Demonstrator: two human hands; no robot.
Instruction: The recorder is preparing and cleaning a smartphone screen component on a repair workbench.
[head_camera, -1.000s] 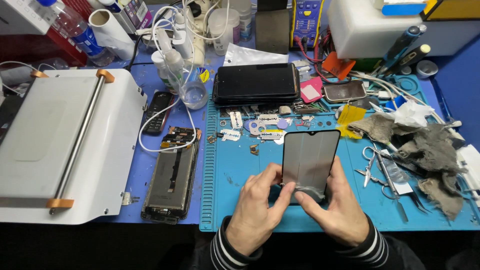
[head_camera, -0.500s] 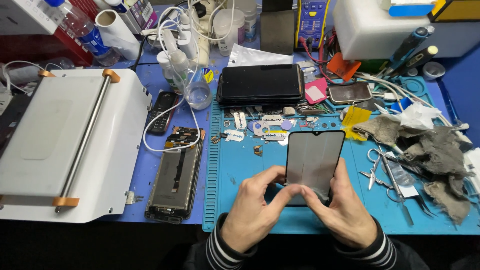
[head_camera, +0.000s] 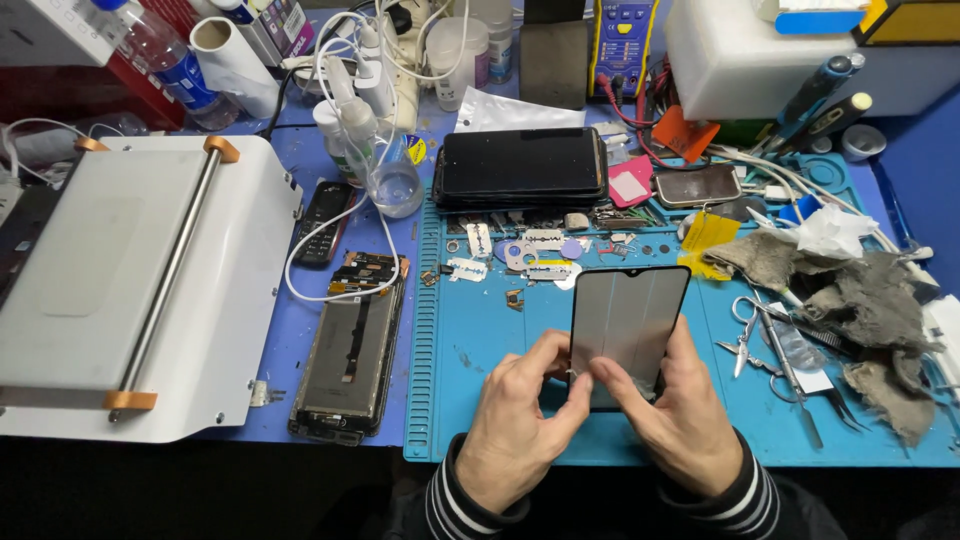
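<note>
A dark phone screen panel (head_camera: 630, 315) with a small notch at its top edge is held tilted above the blue work mat (head_camera: 500, 345). My left hand (head_camera: 520, 420) grips its lower left edge, thumb and forefinger pinching near the bottom. My right hand (head_camera: 680, 410) holds the lower right side, its fingertips meeting the left hand's at the panel's bottom edge. Both wrists show striped black-and-white cuffs.
An opened phone body (head_camera: 350, 360) lies left of the mat beside a white machine (head_camera: 130, 290). A stack of dark phones (head_camera: 520, 168) sits at the mat's top. Razor blades and small parts (head_camera: 530, 255), scissors (head_camera: 745, 335), grey rags (head_camera: 860, 300) and a clear bottle (head_camera: 392, 180) lie around.
The panel and both hands have stayed near the mat's middle. The fingertips of both hands have come closer together at the panel's lower edge.
</note>
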